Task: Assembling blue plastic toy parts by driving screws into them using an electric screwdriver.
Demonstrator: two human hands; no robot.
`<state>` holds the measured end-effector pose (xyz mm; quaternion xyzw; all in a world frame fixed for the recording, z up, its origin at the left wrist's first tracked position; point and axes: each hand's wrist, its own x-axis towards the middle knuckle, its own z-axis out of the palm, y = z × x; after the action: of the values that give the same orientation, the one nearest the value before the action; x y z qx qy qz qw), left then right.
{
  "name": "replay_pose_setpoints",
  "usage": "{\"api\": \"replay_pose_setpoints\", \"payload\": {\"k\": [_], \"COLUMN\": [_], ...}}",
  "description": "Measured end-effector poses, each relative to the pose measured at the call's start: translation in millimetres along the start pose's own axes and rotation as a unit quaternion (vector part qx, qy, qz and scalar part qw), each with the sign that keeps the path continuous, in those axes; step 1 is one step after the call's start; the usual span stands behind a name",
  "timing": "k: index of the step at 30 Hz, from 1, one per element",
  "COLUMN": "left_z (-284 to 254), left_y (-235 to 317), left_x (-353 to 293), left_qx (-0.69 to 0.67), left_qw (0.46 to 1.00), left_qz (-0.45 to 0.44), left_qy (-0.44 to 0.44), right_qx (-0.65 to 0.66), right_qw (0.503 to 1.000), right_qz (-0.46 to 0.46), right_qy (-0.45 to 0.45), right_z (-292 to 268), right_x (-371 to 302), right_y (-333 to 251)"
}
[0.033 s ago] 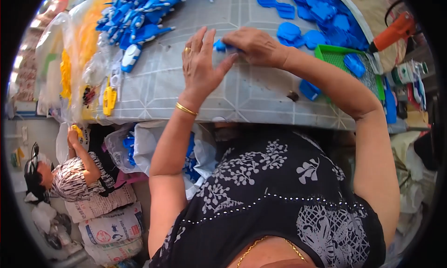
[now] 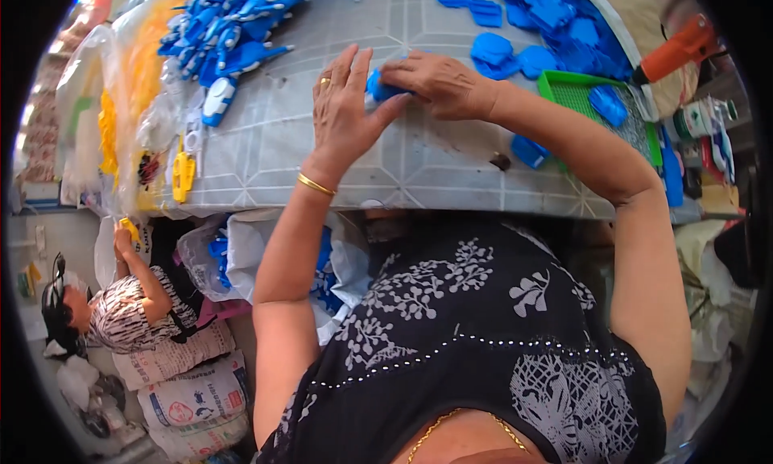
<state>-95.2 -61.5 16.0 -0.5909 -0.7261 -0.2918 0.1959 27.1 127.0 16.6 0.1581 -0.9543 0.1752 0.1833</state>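
- Two hands meet over one small blue plastic part [image 2: 377, 85] lying on the grey bench [image 2: 338, 166] near its middle.
- The left hand [image 2: 345, 109] lies flat with fingers spread, its palm edge and thumb pressed against the left side of the part; one gold ring sits on a finger and one gold bangle [image 2: 315, 184] on the wrist.
- The right hand [image 2: 439, 81] comes in from the right, fingers curled down over the top of the same part, so both hands are together and clamped on it.
- One heap of blue and white plastic pieces [image 2: 229, 37] lies at the bench's far left; the pieces are too many and too overlapped to count.
- A second heap of flat blue pieces [image 2: 539, 21] lies at the far right, also beyond counting.
- One green tray [image 2: 568, 89] sits right of the right forearm, with one blue piece [image 2: 608, 105] in it.
- One more blue piece [image 2: 530, 151] lies on the bench just beside the tray, with one small dark object [image 2: 500, 161] next to it.
- One orange-handled tool [image 2: 676, 49] lies beyond the tray.
- Yellow plastic pieces [image 2: 183, 174] hang at the bench's left edge.
- One other person [image 2: 121, 311] in a striped top sits on the floor at lower left, beside stacked sacks [image 2: 189, 383].
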Motion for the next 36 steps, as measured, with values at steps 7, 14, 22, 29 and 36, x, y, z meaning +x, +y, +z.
{"api": "replay_pose_setpoints", "payload": {"k": [7,14,22,29,36], "left_z": [24,24,-1,10,11], "left_y": [10,47,99,97,86], "left_x": [-15,-10,8,9,10], "left_qx": [-0.055,-0.039,-0.496,-0.827,-0.731], "left_qw": [0.99,0.993,0.823,0.352,0.538], "left_qz": [-0.023,0.018,-0.249,-0.412,-0.418], "left_qy": [-0.13,-0.106,-0.124,-0.15,-0.008], "right_qx": [-0.096,-0.116,0.183,0.111,0.147], "right_qw": [0.982,0.974,0.924,0.96,0.963], "right_qz": [0.138,0.152,0.289,0.104,0.173], "right_qy": [-0.083,-0.119,0.174,0.234,0.147], "right_z": [-83,-92,-85,-73,-75], "right_x": [-112,-146,-113,-89,-94], "right_y": [-19,-30,-33,-48,-71]}}
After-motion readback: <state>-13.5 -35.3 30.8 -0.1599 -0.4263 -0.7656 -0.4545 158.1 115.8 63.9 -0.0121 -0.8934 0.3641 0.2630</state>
